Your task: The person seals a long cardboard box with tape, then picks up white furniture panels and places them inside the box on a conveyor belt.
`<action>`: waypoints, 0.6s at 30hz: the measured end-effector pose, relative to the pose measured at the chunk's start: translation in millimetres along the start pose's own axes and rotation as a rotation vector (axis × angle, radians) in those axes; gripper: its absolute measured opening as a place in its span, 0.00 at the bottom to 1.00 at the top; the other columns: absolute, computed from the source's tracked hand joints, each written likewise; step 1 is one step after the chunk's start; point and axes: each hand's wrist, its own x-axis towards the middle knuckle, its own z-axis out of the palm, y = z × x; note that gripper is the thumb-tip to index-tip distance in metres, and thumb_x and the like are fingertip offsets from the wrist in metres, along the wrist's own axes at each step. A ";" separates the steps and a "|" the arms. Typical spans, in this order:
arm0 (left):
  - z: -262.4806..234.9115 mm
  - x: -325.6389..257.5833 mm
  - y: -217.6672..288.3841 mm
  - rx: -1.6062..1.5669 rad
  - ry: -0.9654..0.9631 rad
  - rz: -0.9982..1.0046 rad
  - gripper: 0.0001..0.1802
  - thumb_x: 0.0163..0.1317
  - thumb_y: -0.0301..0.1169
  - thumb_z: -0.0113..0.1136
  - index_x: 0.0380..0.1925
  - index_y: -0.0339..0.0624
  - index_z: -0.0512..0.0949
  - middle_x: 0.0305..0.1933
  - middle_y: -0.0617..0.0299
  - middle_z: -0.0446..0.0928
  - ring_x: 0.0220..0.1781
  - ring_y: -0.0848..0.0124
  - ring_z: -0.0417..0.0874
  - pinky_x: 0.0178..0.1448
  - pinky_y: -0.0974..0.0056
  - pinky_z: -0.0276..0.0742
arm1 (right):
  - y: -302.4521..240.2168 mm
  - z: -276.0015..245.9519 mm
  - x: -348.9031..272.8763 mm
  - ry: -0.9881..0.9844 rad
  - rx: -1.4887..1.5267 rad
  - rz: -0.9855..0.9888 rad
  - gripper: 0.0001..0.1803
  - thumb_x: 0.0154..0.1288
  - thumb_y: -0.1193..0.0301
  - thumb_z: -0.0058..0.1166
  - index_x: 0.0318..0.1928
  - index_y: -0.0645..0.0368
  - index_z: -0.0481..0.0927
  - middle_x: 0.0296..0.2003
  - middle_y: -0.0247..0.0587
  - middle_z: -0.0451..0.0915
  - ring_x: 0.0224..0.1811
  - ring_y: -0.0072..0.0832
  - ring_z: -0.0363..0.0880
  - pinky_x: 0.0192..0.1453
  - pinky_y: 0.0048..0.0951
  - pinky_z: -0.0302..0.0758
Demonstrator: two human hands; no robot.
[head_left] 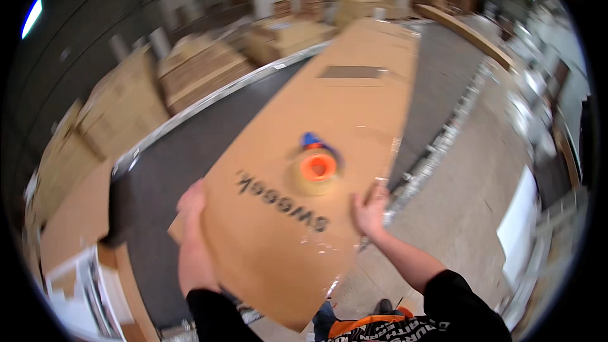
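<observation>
A long flat cardboard box (362, 111) stretches away from me over a dark conveyor belt, its near end jutting toward my body. My left hand (192, 201) grips the box's left edge, its fingers partly hidden by motion blur and the edge. On the opposite edge, my right hand (372, 208) holds the box with the thumb on top and the fingers along the side. Between them, a tape dispenser (318, 166) with an orange hub, a blue part and a tape roll lies on the box, slightly blurred. Dark printed lettering runs across the box near it.
The dark conveyor belt (183, 145) has metal side rails (437, 142). Stacked cardboard boxes (202, 69) line its far side. An opened carton with white panels (82, 285) stands at lower left. Wrapped goods and a white sheet (519, 221) are on the right, beside concrete floor (468, 183).
</observation>
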 end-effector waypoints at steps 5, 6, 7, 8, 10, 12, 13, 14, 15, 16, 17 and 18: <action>26.0 -61.2 24.5 -0.002 0.207 -0.044 0.39 0.68 0.61 0.26 0.52 0.42 0.76 0.50 0.42 0.78 0.56 0.45 0.76 0.59 0.46 0.69 | 38.3 -48.5 16.4 -0.074 0.121 0.037 0.48 0.62 0.53 0.53 0.70 0.70 0.45 0.64 0.81 0.47 0.69 0.65 0.51 0.71 0.44 0.57; 23.9 -68.5 23.0 -0.001 0.211 -0.033 0.39 0.68 0.61 0.26 0.52 0.42 0.76 0.50 0.42 0.78 0.55 0.45 0.77 0.58 0.45 0.70 | 35.5 -55.7 19.9 -0.089 0.139 0.021 0.48 0.62 0.53 0.53 0.70 0.69 0.45 0.64 0.81 0.47 0.69 0.66 0.52 0.71 0.44 0.58; 27.0 -74.6 23.6 -0.009 0.220 -0.022 0.39 0.68 0.61 0.27 0.51 0.41 0.77 0.49 0.41 0.78 0.54 0.44 0.77 0.57 0.45 0.71 | 36.8 -61.6 23.7 -0.086 0.136 0.033 0.47 0.62 0.53 0.52 0.70 0.68 0.46 0.64 0.79 0.49 0.68 0.65 0.54 0.70 0.44 0.60; 29.9 -83.1 25.2 -0.008 0.232 -0.019 0.39 0.67 0.61 0.28 0.49 0.41 0.77 0.47 0.42 0.79 0.52 0.44 0.78 0.55 0.45 0.71 | 38.8 -67.3 27.4 -0.091 0.135 0.044 0.46 0.63 0.54 0.52 0.70 0.68 0.46 0.65 0.77 0.50 0.67 0.64 0.56 0.69 0.44 0.61; 38.1 -100.2 31.9 -0.032 0.251 0.008 0.38 0.67 0.62 0.30 0.46 0.40 0.78 0.45 0.42 0.80 0.49 0.44 0.79 0.53 0.44 0.73 | 50.5 -77.3 41.1 -0.049 0.123 0.008 0.43 0.63 0.55 0.51 0.69 0.66 0.50 0.64 0.72 0.55 0.63 0.62 0.62 0.66 0.45 0.65; 37.4 -121.5 36.9 -0.060 0.250 0.036 0.38 0.66 0.62 0.33 0.44 0.38 0.77 0.43 0.41 0.80 0.47 0.43 0.80 0.50 0.44 0.74 | 62.8 -94.5 55.4 0.018 0.102 -0.073 0.37 0.65 0.56 0.49 0.67 0.64 0.55 0.60 0.67 0.64 0.59 0.58 0.70 0.63 0.46 0.69; 37.3 -140.0 31.7 -0.078 0.243 0.043 0.37 0.66 0.62 0.35 0.42 0.37 0.76 0.42 0.41 0.80 0.46 0.43 0.81 0.49 0.44 0.74 | 54.4 -111.2 55.3 0.003 -0.006 -0.011 0.33 0.66 0.57 0.46 0.64 0.64 0.59 0.55 0.63 0.70 0.55 0.56 0.73 0.59 0.47 0.71; 44.3 -158.1 33.3 -0.103 0.230 0.061 0.36 0.65 0.61 0.37 0.41 0.36 0.75 0.40 0.40 0.81 0.44 0.43 0.81 0.49 0.43 0.74 | 51.6 -129.4 54.0 -0.001 -0.123 0.055 0.29 0.67 0.58 0.44 0.62 0.63 0.63 0.50 0.60 0.76 0.51 0.53 0.76 0.56 0.48 0.73; 50.5 -183.1 33.2 -0.145 0.218 0.128 0.34 0.65 0.60 0.41 0.40 0.34 0.73 0.38 0.40 0.80 0.42 0.42 0.81 0.47 0.43 0.74 | 61.3 -141.3 48.6 0.034 -0.219 0.082 0.26 0.68 0.57 0.40 0.57 0.64 0.67 0.43 0.59 0.80 0.45 0.52 0.79 0.53 0.49 0.74; 64.5 -189.8 28.6 -0.196 0.248 0.196 0.32 0.63 0.59 0.45 0.41 0.36 0.72 0.37 0.41 0.81 0.42 0.42 0.81 0.47 0.44 0.74 | 60.9 -153.1 38.1 0.019 -0.268 0.098 0.26 0.68 0.56 0.40 0.56 0.64 0.68 0.42 0.59 0.80 0.45 0.52 0.79 0.52 0.49 0.74; 68.7 -199.4 29.8 -0.260 0.187 0.184 0.33 0.61 0.61 0.48 0.42 0.38 0.72 0.43 0.40 0.79 0.46 0.44 0.80 0.50 0.45 0.73 | 61.7 -160.4 22.8 0.001 -0.312 0.122 0.26 0.68 0.55 0.39 0.55 0.64 0.69 0.41 0.58 0.80 0.45 0.53 0.79 0.51 0.50 0.74; 67.1 -211.7 26.5 -0.267 0.195 0.186 0.33 0.60 0.61 0.49 0.42 0.38 0.71 0.42 0.41 0.79 0.46 0.44 0.80 0.50 0.46 0.72 | 59.7 -160.9 3.4 -0.035 -0.336 0.147 0.26 0.69 0.54 0.39 0.54 0.63 0.70 0.40 0.58 0.81 0.45 0.53 0.79 0.50 0.50 0.75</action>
